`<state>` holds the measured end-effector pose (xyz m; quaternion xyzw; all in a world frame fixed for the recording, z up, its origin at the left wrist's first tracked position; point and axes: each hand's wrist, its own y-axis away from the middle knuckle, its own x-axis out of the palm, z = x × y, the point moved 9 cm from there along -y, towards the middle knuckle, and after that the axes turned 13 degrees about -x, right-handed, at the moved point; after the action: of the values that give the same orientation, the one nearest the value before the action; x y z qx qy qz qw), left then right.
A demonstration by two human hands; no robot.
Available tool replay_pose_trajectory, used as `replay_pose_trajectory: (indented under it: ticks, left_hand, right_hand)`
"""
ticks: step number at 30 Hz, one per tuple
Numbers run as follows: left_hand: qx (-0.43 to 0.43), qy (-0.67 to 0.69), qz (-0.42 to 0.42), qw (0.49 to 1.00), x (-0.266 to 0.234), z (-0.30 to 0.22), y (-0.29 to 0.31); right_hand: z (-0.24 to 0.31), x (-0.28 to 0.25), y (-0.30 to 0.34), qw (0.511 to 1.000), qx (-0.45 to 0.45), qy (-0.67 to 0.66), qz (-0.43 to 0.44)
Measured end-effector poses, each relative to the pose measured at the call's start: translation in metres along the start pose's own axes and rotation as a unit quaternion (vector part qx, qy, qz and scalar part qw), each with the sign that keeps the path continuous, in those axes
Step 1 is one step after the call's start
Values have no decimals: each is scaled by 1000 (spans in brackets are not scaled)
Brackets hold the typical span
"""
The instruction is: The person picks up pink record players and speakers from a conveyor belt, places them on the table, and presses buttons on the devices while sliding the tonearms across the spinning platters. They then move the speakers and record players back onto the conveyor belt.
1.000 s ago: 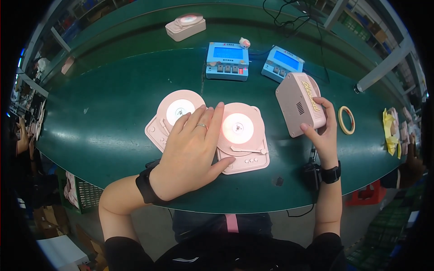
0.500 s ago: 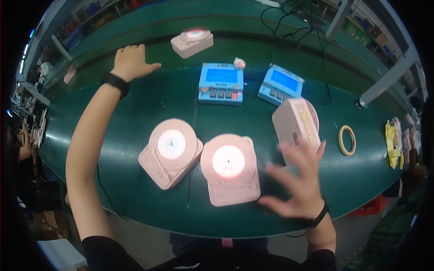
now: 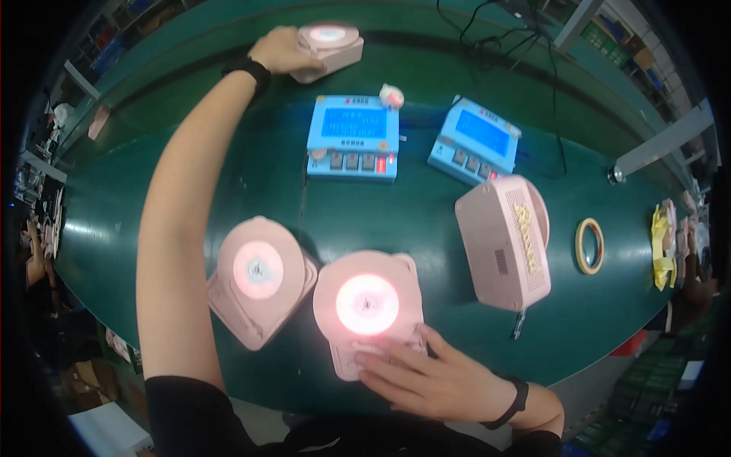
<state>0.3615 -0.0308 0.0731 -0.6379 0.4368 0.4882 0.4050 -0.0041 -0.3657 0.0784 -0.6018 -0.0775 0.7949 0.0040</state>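
My left hand (image 3: pixel 278 52) reaches to the far side, its thumb along the front and its fingers at the left end of a pink mini record player (image 3: pixel 335 57) with a lit disc. Close to me, my right hand (image 3: pixel 426 377) lies with fingers outstretched on the front controls of another pink record player (image 3: pixel 368 305), whose disc glows pinkish white. Left of that one sits a third pink record player (image 3: pixel 259 270), also lit and turned at an angle. A further pink unit (image 3: pixel 502 244) stands on its side at the right, showing a dotted grille with yellow lettering.
Two blue tester boxes (image 3: pixel 352 137) (image 3: pixel 476 141) with lit screens stand mid-table, a small white-pink figurine (image 3: pixel 391 97) on the left one. A tape roll (image 3: pixel 589 246) and yellow wrapping (image 3: pixel 661 247) lie at right. Black cables (image 3: pixel 525 34) trail at the back. A metal post (image 3: pixel 662 145) rises at right.
My left hand has moved right and away to the far record player and closed on it. My right hand has come left and down onto the near one.
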Motion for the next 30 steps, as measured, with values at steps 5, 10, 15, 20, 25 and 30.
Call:
replay_pose_trajectory:
  ticks: [5, 10, 15, 20, 25, 30]
  left_hand:
    - [34, -36, -138, 989, -57, 24, 77]
    - [-48, 27, -68, 996, -77, 85, 182]
    - [-49, 81, -77, 993, -70, 110, 272]
    - [-66, 110, -83, 988, -59, 108, 304]
    - [-94, 135, -86, 983, -64, 106, 317]
    - [-89, 169, -51, 980, -59, 110, 325]
  right_hand:
    - [-4, 1, 1, 999, 9, -34, -5]
    - [1, 2, -1, 999, 19, -40, -3]
    - [9, 0, 0, 999, 25, -24, 2]
    - [14, 3, -3, 1000, 5, -31, 3]
    - [14, -1, -8, 999, 13, -43, 8]
    - [17, -1, -10, 999, 32, -35, 24]
